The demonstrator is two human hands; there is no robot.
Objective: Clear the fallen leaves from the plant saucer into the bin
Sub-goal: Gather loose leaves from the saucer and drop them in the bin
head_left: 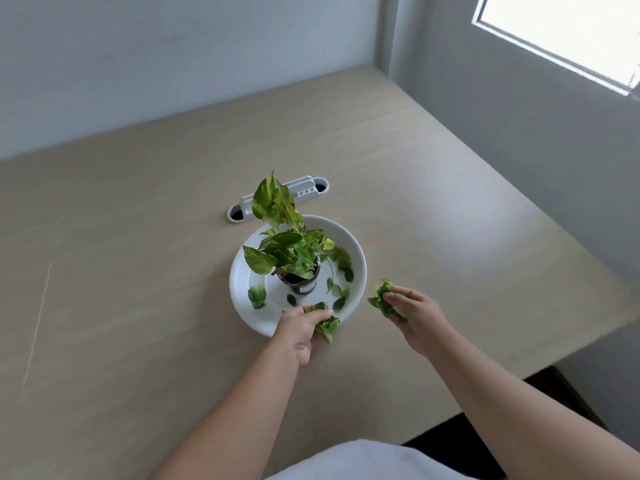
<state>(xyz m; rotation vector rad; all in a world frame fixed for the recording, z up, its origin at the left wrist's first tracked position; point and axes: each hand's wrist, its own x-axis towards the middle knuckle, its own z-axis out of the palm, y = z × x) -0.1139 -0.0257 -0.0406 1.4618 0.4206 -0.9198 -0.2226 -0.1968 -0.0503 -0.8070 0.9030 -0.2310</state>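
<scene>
- Presently, a white saucer (358, 271) is seen on a pale table (138, 271), with a small potted plant (291, 254) standing at its centre, so fallen leaves are confined to the ring around the pot.
- The left hand (301, 327) is curled over the near rim, fingers closed on several leaves (327, 327), apparently gathered by raking them toward the edge.
- The right hand (412, 310) is held just beside the saucer, off its right rim, loosely closed on a bunch of leaves (381, 299); it is judged to serve as a holding store.
- Loose leaves (343, 261) are noted on the far-right and left of the saucer.
- No bin is in view.
</scene>
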